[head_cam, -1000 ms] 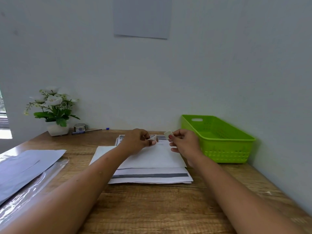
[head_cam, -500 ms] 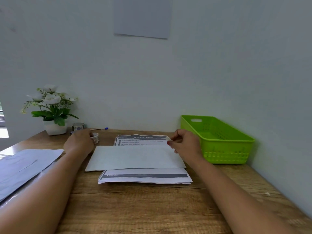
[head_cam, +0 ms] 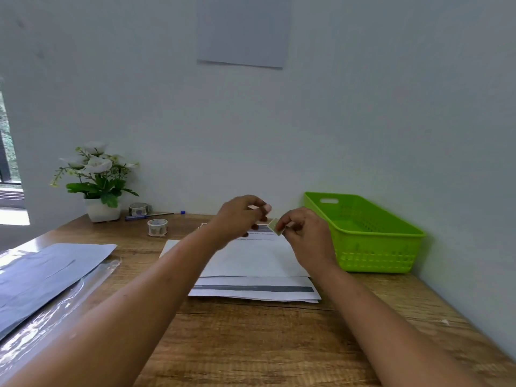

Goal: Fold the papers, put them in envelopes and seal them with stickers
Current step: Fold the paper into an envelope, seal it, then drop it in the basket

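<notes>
A white envelope [head_cam: 257,261] lies flat on printed papers [head_cam: 251,291] in the middle of the wooden desk. Above its far edge my right hand [head_cam: 304,233] pinches a small pale sticker [head_cam: 276,226] between thumb and fingers. My left hand [head_cam: 240,217] hovers just left of the sticker, fingers curled and apart, holding nothing that I can see. A sticker roll [head_cam: 157,227] stands on the desk to the left, and a second roll [head_cam: 138,209] sits behind it near the wall.
A green plastic basket [head_cam: 368,247] stands at the right against the wall. A potted white flower [head_cam: 97,182] and a blue pen [head_cam: 150,216] are at the back left. Spare envelopes [head_cam: 42,275] on a clear plastic sleeve lie at the left edge.
My left hand set the sticker roll down at the left and came back to the middle beside the sticker. My right hand kept hold of the sticker, lifting it slightly.
</notes>
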`<state>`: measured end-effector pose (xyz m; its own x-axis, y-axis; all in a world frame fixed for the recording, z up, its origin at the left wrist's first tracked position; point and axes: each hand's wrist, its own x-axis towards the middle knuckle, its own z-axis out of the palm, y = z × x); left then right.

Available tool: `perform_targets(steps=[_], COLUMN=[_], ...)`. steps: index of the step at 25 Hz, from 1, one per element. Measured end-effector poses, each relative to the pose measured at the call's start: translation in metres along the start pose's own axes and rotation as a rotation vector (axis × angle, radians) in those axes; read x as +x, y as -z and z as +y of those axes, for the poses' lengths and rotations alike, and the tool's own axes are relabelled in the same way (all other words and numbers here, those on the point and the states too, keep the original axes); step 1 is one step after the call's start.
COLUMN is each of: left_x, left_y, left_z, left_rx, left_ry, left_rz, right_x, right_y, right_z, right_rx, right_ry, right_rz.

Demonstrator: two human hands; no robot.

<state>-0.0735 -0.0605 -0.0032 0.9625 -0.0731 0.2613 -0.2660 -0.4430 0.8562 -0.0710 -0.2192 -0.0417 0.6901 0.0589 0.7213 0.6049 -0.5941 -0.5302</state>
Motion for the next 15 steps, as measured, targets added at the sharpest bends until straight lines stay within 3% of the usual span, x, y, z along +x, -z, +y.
perform_targets(steps=[5,15], left_x=[-0.009,-0.009], left_y=[-0.006,-0.016], left_z=[-0.006,-0.011], left_rx=[-0.127,-0.324], left_ry=[0.047,0.070], left_rz=[-0.120,0.089], right_x=[0.003,0.009], right_y=[0.003,0.009], right_z=[-0.001,-0.002], right_rx=[0.123,0.409], right_ry=[-0.091,-0.288], right_rz=[-0.048,-0.119])
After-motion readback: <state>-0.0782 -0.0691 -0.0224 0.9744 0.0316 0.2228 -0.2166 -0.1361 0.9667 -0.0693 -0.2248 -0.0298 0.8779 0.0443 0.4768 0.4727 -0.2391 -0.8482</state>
